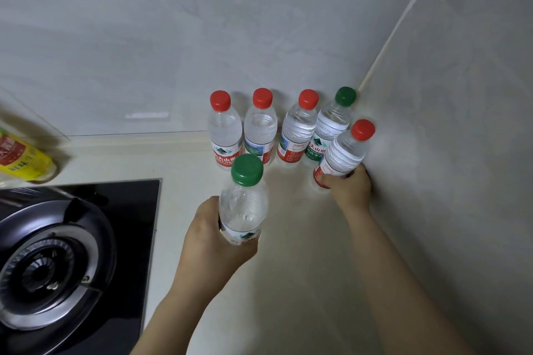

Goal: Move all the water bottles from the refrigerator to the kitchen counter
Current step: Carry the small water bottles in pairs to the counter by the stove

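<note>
Upright, bottles (243, 204) in both grips.

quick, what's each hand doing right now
Left hand: closed around the green-capped bottle.
Right hand: closed around the red-capped bottle next to the side wall.

Soft dim light, wide-angle edge distortion

six upright water bottles (261, 131) on counter (302, 239)
</note>
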Tool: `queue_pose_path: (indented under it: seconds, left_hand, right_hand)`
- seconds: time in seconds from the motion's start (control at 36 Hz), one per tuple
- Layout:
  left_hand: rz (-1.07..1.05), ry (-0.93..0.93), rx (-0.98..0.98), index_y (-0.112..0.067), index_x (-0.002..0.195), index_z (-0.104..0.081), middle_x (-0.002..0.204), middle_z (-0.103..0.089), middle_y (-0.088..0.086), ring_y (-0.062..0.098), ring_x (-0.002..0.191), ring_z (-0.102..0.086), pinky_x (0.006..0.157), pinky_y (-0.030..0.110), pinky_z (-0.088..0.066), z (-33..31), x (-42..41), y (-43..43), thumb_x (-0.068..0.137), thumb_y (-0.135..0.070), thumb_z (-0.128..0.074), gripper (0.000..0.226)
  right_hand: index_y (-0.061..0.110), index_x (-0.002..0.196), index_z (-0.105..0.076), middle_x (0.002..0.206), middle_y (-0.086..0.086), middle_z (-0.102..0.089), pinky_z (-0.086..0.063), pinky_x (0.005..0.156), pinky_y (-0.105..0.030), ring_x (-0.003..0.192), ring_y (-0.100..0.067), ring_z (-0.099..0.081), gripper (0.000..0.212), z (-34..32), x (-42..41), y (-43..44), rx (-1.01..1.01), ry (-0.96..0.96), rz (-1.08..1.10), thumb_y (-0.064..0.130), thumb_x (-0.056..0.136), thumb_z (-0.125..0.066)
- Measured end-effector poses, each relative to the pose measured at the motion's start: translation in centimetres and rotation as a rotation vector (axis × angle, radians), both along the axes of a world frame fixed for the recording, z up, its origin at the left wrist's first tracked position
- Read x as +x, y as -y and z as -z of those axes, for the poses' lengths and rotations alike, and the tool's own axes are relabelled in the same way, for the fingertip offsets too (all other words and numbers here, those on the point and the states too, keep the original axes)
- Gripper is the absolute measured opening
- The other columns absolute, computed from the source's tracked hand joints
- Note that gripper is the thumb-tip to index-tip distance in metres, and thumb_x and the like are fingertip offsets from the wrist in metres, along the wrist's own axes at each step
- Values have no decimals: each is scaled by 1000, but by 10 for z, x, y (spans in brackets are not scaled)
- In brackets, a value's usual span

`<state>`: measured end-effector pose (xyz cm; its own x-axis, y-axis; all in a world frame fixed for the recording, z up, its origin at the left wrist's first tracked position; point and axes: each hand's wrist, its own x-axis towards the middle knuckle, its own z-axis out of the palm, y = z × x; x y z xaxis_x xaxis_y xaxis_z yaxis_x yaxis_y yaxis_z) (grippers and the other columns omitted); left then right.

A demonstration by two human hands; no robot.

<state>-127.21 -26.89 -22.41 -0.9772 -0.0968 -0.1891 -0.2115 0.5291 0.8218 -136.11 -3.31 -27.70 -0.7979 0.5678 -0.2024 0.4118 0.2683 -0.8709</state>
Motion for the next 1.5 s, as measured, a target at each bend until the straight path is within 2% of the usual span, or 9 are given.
queue_pose_path:
  seconds: [0.19, 0.36, 0.58, 0.69, 0.78, 0.89, 1.17, 1.31, 1.5]
  left_hand:
    - [27, -26, -8, -21, 95, -55, 89, -63, -4, 15, 80, -62, 67, 31, -53, -3, -2, -1, 62, -23, -84, 45]
    - [91, -66, -36, -22, 93, -54, 87, -61, -6, 8, 78, -58, 59, 16, -44, 1, -11, -6, 64, -23, -83, 42]
    - [99, -62, -26, -17, 94, -54, 87, -61, -2, 13, 78, -58, 58, 18, -42, 16, -32, -28, 63, -22, -83, 43]
    - [111, -82, -53, -9, 91, -56, 84, -62, 4, 23, 78, -58, 58, 24, -44, 22, -45, -42, 62, -18, -83, 41]
    - [158, -84, -40, -14, 99, -57, 91, -64, -1, 18, 80, -59, 59, 19, -43, 24, -56, -53, 63, -20, -83, 45]
    - [199, -127, -47, -15, 110, -57, 98, -64, -2, 21, 86, -59, 71, 26, -45, 24, -70, -71, 64, -21, -84, 54]
    - [232, -147, -40, -10, 99, -64, 95, -69, 6, 26, 87, -64, 72, 31, -52, 34, -100, -102, 61, -23, -86, 45]
    - [208, -157, -86, -11, 106, -62, 107, -65, 10, 31, 103, -59, 87, 45, -53, 37, -108, -109, 62, -28, -87, 54]
    - [181, -151, -93, -10, 113, -60, 114, -63, 12, 32, 110, -56, 94, 48, -50, 40, -111, -112, 63, -30, -87, 60]
  right_hand:
    - [3, 97, -66, 91, -5, -69, -42, 69, -25, 82, -23, -63, 42, -1, 16, -3, 61, 84, -8, 21, 65, -85]
    - [1, 118, -58, 112, -13, -62, -47, 89, -38, 105, -29, -59, 50, -17, 57, -11, 252, 197, -220, 10, 74, -77]
    - [13, 126, -56, 127, -4, -60, -42, 95, -28, 115, -21, -56, 52, -47, 101, -16, 524, 289, -521, 19, 77, -71]
    - [18, 127, -54, 132, 2, -54, -34, 99, -23, 122, -16, -50, 45, -58, 114, -18, 545, 310, -621, 22, 84, -66]
    - [19, 126, -55, 130, 2, -54, -34, 99, -21, 119, -14, -51, 42, -60, 122, -19, 551, 293, -669, 19, 85, -64]
    - [19, 125, -56, 129, 4, -55, -34, 98, -19, 118, -13, -51, 40, -61, 128, -21, 556, 281, -691, 17, 85, -62]
    - [19, 123, -57, 127, 6, -56, -29, 94, -11, 116, -10, -51, 40, -59, 125, -28, 532, 281, -675, 17, 84, -64]
    - [20, 124, -56, 128, 7, -55, -29, 94, -11, 117, -9, -50, 40, -58, 124, -29, 521, 279, -668, 19, 84, -63]
    - [22, 125, -56, 130, 8, -54, -30, 96, -13, 119, -7, -49, 41, -56, 122, -29, 506, 268, -661, 19, 84, -64]
